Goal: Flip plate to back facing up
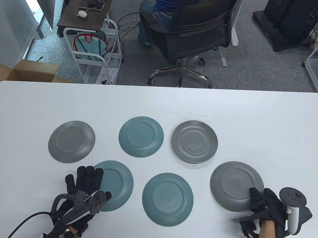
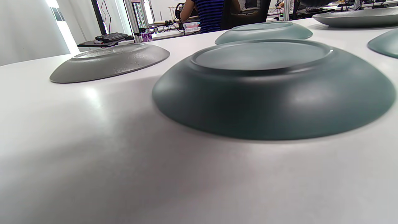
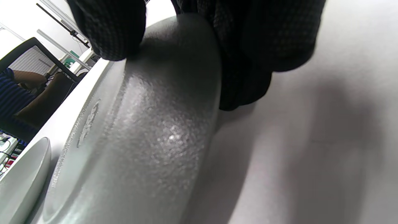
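Office carpet, a black swivel chair and a seated person fill the background behind the white table (image 1: 159, 103), on which six round plates lie. Taking the grey ripple-patterned plate (image 1: 194, 141), the only one face up, as landmark: the matte grey stoneware plate (image 1: 233, 185) being handled lies just beside it, toward the table's near right, foot ring already uppermost. The right hand (image 1: 265, 203) grips that plate's near rim, thumb on top and fingers (image 3: 264, 46) curled under the edge, as the right wrist view shows. The left hand (image 1: 85, 185) rests with fingers spread flat on the near-left teal plate (image 1: 115, 185), well to the landmark's left. Judging by its thick, grainy body, the grey plate looks rigid, fairly heavy and breakable, with a surface rough enough to resist slipping. The thin rim is the sensible hold, pinched between thumb and fingers and set down gently.
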Motion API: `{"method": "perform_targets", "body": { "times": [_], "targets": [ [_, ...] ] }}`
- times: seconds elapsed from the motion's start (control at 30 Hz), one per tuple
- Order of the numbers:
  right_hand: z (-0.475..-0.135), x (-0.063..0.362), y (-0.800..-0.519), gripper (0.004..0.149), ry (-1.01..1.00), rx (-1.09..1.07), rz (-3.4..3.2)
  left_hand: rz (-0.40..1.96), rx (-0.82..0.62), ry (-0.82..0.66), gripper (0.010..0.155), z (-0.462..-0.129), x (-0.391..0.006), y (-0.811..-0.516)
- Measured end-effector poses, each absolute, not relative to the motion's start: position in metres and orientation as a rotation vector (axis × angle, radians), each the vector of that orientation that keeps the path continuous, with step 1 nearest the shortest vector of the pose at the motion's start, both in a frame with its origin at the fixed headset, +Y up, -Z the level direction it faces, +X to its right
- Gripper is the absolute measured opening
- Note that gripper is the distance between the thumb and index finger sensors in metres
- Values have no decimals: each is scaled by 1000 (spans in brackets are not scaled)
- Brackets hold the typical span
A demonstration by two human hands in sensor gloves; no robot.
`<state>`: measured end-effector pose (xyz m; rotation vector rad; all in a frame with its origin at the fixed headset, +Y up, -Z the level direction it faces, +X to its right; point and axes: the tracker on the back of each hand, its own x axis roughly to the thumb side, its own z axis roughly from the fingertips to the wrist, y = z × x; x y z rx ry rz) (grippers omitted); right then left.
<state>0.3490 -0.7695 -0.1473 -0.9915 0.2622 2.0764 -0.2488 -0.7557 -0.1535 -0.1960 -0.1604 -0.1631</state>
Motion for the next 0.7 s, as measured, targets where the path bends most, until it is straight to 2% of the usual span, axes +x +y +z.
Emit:
{"method": "perform_targets", "body": {
  "times": [0.7],
  "targets": [
    [-151,341,-765,75,268,-1027,2199,-162,-186,-159,88,-153,-249,-755]
  ]
}}
